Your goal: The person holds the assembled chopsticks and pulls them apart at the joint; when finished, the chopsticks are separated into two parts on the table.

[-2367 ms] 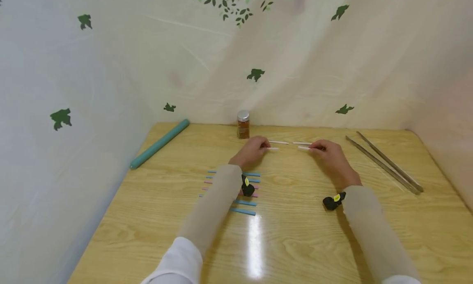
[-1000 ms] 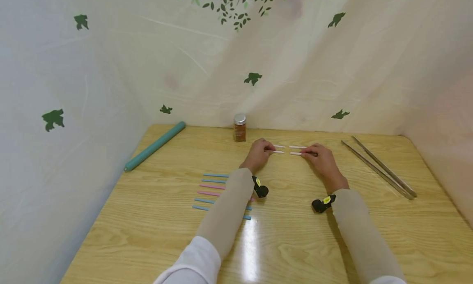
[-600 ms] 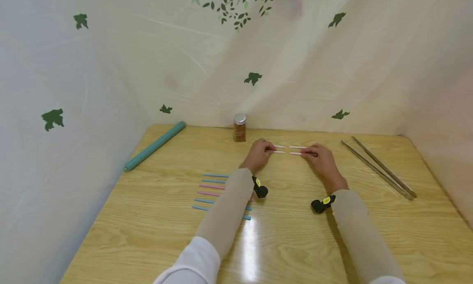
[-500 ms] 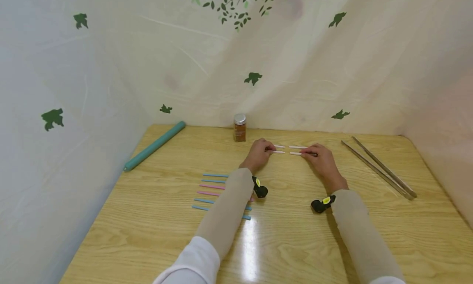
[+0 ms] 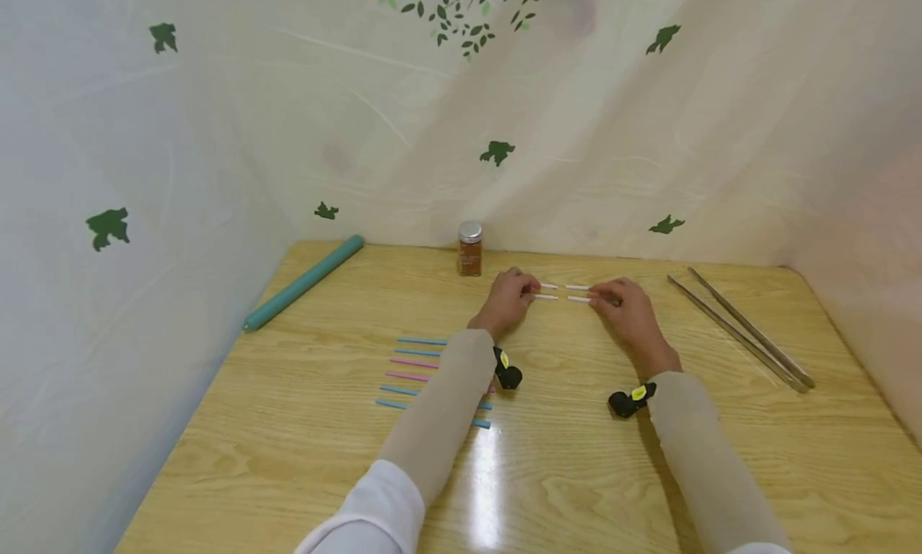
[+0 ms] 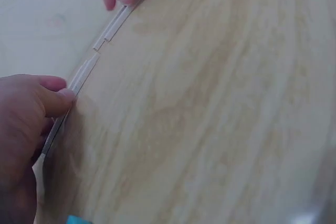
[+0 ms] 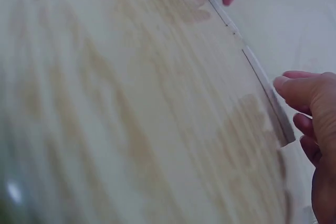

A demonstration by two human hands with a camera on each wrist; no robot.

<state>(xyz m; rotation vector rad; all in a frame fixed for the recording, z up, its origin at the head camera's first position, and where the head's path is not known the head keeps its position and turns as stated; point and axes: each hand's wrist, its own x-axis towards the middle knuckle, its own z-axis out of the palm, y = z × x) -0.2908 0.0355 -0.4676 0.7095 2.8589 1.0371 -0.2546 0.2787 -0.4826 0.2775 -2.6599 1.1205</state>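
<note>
Several thin white sticks lie near the table's back edge, in two rows with a small gap in the middle. My left hand [image 5: 507,300] is at the left ends, and in the left wrist view its thumb and index finger pinch a white stick [image 6: 86,70]. From the right, my right hand [image 5: 628,312] reaches to the other ends. In the right wrist view, its loosely bent fingers are beside a white stick [image 7: 257,69] lying flat on the table; whether the thumb tip touches it I cannot tell. The outer stick ends are partly hidden by the hands.
Blue sticks [image 5: 403,391] and pink sticks [image 5: 410,363] lie in rows partly beneath my left forearm. Behind stands a jar [image 5: 471,250] with a silver lid. A teal rod [image 5: 304,283] lies at left, two long metallic rods [image 5: 749,330] at right. Curtains [image 5: 403,122] border the table.
Earlier both hands held white sticks farther apart; they brought the ends closer together into two facing rows. Since half a second ago, the right fingers have loosened and the left fingers have shifted slightly.
</note>
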